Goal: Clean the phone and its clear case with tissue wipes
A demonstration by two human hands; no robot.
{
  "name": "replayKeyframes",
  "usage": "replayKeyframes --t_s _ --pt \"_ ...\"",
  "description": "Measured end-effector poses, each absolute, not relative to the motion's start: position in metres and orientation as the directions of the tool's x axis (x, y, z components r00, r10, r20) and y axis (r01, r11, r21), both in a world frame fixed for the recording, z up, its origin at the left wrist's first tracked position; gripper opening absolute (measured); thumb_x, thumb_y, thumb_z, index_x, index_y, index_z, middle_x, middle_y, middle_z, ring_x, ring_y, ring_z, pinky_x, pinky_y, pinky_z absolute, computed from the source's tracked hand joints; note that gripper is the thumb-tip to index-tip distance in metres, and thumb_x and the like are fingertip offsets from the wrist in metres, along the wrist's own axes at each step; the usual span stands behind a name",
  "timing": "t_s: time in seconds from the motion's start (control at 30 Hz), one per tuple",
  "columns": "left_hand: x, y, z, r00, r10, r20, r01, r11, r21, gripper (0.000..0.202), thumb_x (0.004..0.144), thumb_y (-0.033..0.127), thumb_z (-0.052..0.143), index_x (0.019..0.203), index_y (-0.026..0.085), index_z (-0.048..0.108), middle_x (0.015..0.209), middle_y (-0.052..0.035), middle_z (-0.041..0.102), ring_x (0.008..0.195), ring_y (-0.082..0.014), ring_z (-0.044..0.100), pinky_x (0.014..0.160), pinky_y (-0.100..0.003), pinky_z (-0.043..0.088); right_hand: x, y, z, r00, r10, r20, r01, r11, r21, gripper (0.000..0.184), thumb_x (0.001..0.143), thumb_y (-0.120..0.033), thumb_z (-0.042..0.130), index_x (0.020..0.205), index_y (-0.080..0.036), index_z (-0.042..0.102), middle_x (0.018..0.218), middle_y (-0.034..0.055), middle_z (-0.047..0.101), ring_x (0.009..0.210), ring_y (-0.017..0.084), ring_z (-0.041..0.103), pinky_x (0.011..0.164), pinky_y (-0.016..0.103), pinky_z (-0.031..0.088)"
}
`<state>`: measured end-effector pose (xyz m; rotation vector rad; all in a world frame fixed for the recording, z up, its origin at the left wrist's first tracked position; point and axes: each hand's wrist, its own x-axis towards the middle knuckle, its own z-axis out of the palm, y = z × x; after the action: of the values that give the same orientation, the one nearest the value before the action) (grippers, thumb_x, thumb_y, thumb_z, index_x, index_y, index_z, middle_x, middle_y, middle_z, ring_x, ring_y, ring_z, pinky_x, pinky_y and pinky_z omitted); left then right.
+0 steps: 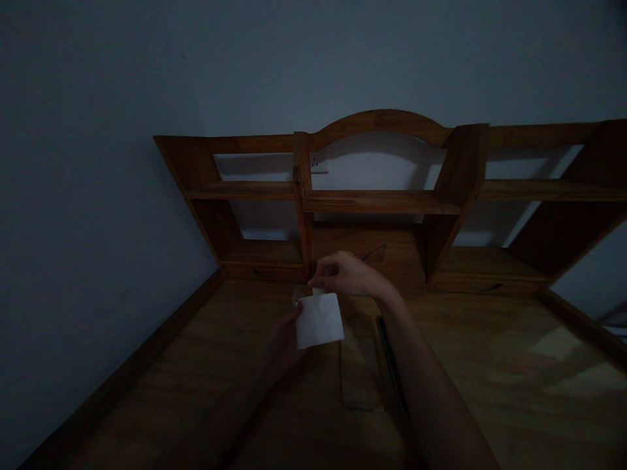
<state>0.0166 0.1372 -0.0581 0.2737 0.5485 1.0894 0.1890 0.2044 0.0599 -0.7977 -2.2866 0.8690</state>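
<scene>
My left hand [285,336] holds a white square [321,321] that looks like a folded tissue, gripping its left edge with the thumb in front. My right hand [347,274] is above its top edge, thumb and fingertips pinched on a small pale piece [317,291] that sticks up there. Whether that piece belongs to the tissue, I cannot tell. Something small and pale shows behind the tissue's upper left corner, mostly hidden. Below my right hand, a flat see-through rectangle with rounded corners [361,372], like a clear phone case, lies on the desk.
A long thin dark object [392,365] lies beside the clear rectangle, partly behind my right forearm. The wooden desk [470,365] runs back to a wooden shelf unit [382,201] with small drawers, against a wall [98,163]. A wall socket [319,164] shows behind it. Light is dim.
</scene>
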Motion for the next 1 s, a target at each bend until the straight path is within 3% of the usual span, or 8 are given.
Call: replayKeyframes --t_s 0.17,0.27,0.47,0.6,1.0 --pt "0.015 0.137 -0.06 0.308 0.888 -0.341 -0.745 0.448 0.494 0.034 0.095 0.028 0.053 0.122 0.007 0.055 0.102 -0.0133 0.075 0.098 -0.0254 0.071 0.098 -0.039 0.051 0.191 0.206 0.06 -0.625 0.726 0.286 0.323 0.574 -0.752 0.018 0.086 -0.032 0.069 0.076 -0.017 0.072 0.066 0.0004 0.068 0.059 0.011 0.06 0.052 0.021 0.039" --pt "0.015 0.138 -0.064 0.288 0.894 -0.345 -0.723 0.439 0.533 0.03 0.094 0.027 0.056 0.117 0.008 0.057 0.098 -0.0128 0.075 0.095 -0.0251 0.072 0.095 -0.038 0.053 0.188 0.208 0.06 -0.527 0.761 0.378 0.258 0.567 -0.782 0.021 0.089 -0.038 0.065 0.084 -0.018 0.071 0.068 0.0006 0.068 0.06 0.012 0.06 0.054 0.022 0.04" --pt "0.014 0.141 -0.069 0.265 0.886 -0.381 -0.719 0.445 0.535 0.031 0.093 0.025 0.056 0.119 0.009 0.056 0.092 -0.0104 0.075 0.086 -0.0234 0.073 0.089 -0.037 0.056 0.169 0.209 0.053 -0.391 0.739 0.549 0.295 0.665 -0.686 0.021 0.094 -0.038 0.061 0.088 -0.021 0.071 0.076 0.0001 0.071 0.065 0.012 0.061 0.06 0.023 0.041" --pt "0.014 0.141 -0.067 0.26 0.887 -0.382 -0.717 0.442 0.539 0.036 0.093 0.026 0.056 0.124 0.007 0.054 0.095 -0.0118 0.074 0.088 -0.0238 0.072 0.092 -0.038 0.054 0.155 0.213 0.039 -0.418 0.722 0.551 0.369 0.69 -0.623 0.019 0.096 -0.036 0.06 0.09 -0.022 0.071 0.081 0.0003 0.074 0.071 0.013 0.065 0.063 0.024 0.042" --pt "0.015 0.14 -0.068 0.262 0.906 -0.333 -0.736 0.411 0.538 0.026 0.093 0.024 0.056 0.11 0.005 0.061 0.098 -0.0124 0.074 0.095 -0.0247 0.071 0.097 -0.037 0.052 0.146 0.219 0.021 -0.436 0.743 0.508 0.458 0.669 -0.586 0.017 0.096 -0.034 0.06 0.096 -0.023 0.072 0.09 0.0027 0.076 0.079 0.016 0.069 0.069 0.025 0.044"
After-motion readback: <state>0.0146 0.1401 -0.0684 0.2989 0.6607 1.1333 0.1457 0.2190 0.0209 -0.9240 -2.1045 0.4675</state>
